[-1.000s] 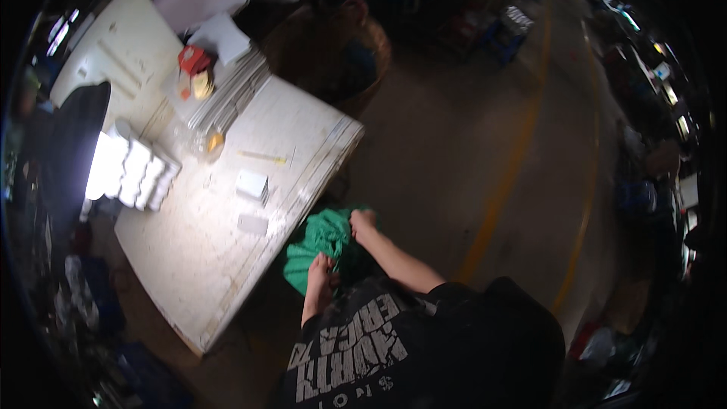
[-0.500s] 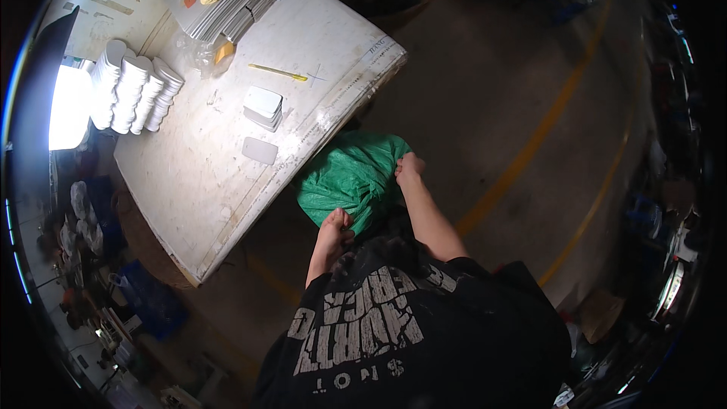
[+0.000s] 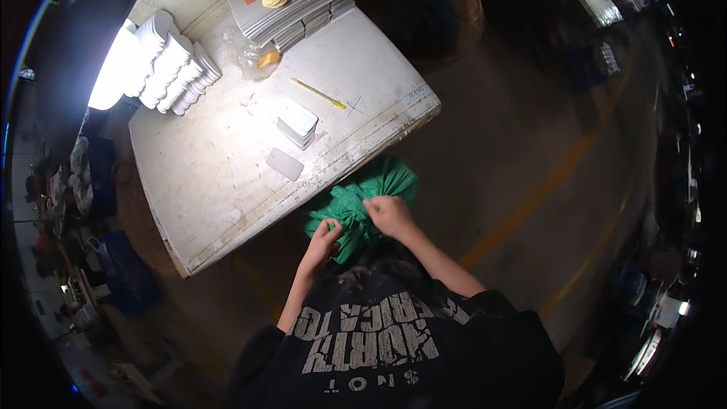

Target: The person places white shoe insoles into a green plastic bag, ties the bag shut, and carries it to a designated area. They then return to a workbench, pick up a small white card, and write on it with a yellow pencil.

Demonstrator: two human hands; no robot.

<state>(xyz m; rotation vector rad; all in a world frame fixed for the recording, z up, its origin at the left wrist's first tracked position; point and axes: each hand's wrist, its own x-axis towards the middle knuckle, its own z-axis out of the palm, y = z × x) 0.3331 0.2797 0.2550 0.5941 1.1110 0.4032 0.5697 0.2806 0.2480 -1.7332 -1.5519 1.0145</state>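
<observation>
A green woven-looking sack [image 3: 397, 176] bulges in front of my body, just below the near edge of the worktable. Its material is bunched and creased toward the middle. My left hand [image 3: 326, 239] is closed on the gathered material at the sack's left side. On the other side, my right hand [image 3: 390, 216] is closed too, gripping the bunched top close to the middle. Only a small gap separates the two hands. What the sack contains is hidden.
On the white worktable [image 3: 219, 182] lie a small stack of white cards [image 3: 297, 121], a loose card [image 3: 285, 164] and a yellow pen [image 3: 318, 94]. Farther back are white stacked pieces [image 3: 178, 68], a clear plastic bag [image 3: 244, 53] and piled sheets [image 3: 295, 19]. A bright lamp [image 3: 112, 79] glows left.
My right hand has moved inward from the sack's outer right edge to its middle, nearer my left hand. The sack's top is more tightly bunched. The whole view has shifted.
</observation>
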